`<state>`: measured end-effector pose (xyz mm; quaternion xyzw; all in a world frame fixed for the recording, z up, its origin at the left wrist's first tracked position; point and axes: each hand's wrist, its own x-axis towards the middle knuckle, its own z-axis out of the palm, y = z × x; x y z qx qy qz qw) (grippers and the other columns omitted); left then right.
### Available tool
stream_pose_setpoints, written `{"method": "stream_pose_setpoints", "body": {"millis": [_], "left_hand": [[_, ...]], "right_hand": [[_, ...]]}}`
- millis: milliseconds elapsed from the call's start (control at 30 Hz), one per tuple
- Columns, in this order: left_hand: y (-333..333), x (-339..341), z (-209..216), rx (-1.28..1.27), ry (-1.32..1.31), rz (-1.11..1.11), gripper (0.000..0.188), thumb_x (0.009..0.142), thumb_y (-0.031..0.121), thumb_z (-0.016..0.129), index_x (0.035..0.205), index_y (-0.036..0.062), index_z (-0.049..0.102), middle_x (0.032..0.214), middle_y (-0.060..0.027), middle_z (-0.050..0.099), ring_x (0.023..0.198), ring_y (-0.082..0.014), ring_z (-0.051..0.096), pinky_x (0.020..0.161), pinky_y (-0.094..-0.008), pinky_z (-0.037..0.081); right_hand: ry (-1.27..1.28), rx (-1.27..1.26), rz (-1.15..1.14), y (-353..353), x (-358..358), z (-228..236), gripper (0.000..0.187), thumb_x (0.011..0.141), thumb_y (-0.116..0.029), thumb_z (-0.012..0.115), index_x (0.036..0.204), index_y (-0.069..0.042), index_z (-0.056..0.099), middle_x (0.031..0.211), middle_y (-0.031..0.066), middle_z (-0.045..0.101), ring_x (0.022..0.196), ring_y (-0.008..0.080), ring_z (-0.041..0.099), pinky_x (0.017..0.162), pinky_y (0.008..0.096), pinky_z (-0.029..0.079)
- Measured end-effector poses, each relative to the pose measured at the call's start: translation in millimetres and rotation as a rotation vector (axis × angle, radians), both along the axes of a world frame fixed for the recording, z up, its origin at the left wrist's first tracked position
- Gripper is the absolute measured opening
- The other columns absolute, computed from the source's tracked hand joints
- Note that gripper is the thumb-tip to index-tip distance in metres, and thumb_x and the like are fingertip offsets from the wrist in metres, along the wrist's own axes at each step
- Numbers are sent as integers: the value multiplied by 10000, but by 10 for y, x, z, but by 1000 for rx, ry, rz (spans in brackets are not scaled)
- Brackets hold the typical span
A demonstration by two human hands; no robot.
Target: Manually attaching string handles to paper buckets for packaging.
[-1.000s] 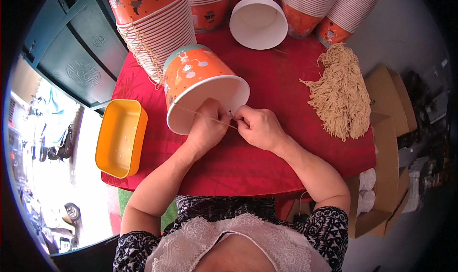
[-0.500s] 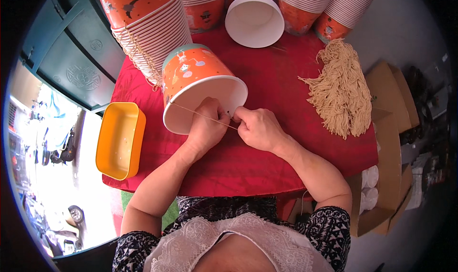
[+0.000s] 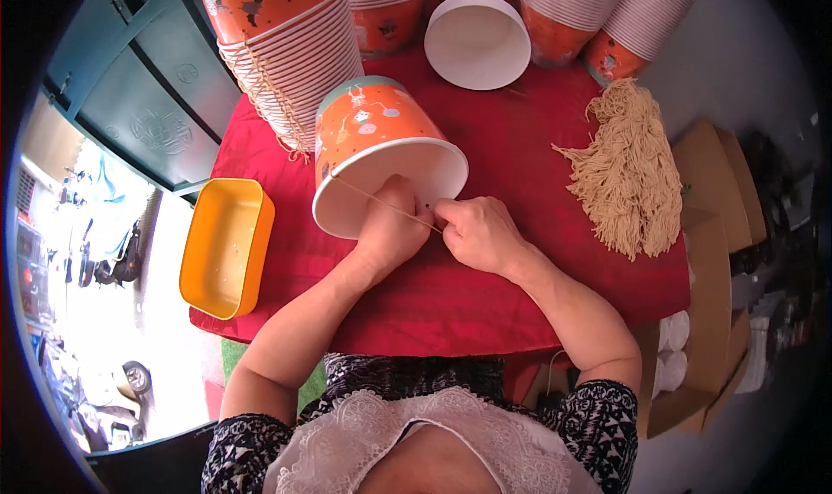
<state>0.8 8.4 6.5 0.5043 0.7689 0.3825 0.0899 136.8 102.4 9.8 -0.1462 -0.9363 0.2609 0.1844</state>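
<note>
An orange paper bucket (image 3: 368, 117) with printed figures lies tilted on the table, its white mouth turned toward me. A tan cord (image 3: 364, 191) runs from the left of its rim across my left hand to my right hand. My left hand (image 3: 394, 227) reaches into the mouth, fingers curled against the inside of the right wall; what they pinch is hidden. Beside it, at the right edge of the rim, my right hand (image 3: 478, 232) is closed on the cord with thumb and forefinger. A small dark hole shows between the hands near the rim.
Nested bucket stacks (image 3: 295, 69) stand at the back, the left one with cords hanging along it. A white-mouthed bucket (image 3: 477, 42) lies behind. A tan cord bundle (image 3: 631, 173) is at right, a yellow bin (image 3: 227, 250) at left. Cardboard boxes (image 3: 706, 295) stand beside the red-covered table (image 3: 520, 321).
The whole scene has shifted slightly rightward in the view. Both hands keep nearly the same pose at the bucket's rim, and the cord still stretches across.
</note>
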Motion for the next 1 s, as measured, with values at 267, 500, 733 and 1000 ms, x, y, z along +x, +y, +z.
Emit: {"method": "stream_pose_setpoints", "body": {"millis": [267,500,733,1000], "left_hand": [[-20,-25,55,5,75,-42,145,732,53,652,679,-77,616,702,-258,621,682,-395,644,583,-448,508],[-20,-24,38,24,43,-54,149,745,48,620,716,-98,630,717,-277,630,699,-416,648,605,-459,518],[-14,-65,-35,47,76,-101,138,773,74,639,738,-53,597,720,-246,617,681,-391,625,614,-444,492],[-384,169,35,186,144,-431,52,767,15,583,786,-25,556,846,-242,585,730,-429,608,656,-473,519]], "right_hand": [[141,34,22,-18,61,70,65,739,-47,567,777,-36,619,651,199,614,610,374,635,539,457,505],[594,179,-165,93,92,256,124,782,-74,667,867,-12,602,669,98,599,544,261,607,486,367,500],[389,78,-185,217,-77,-51,230,871,-219,641,862,10,623,695,212,638,656,389,653,547,448,511],[542,-112,-297,251,-145,-111,345,930,-166,568,652,40,573,584,230,570,549,396,611,470,435,453]]}}
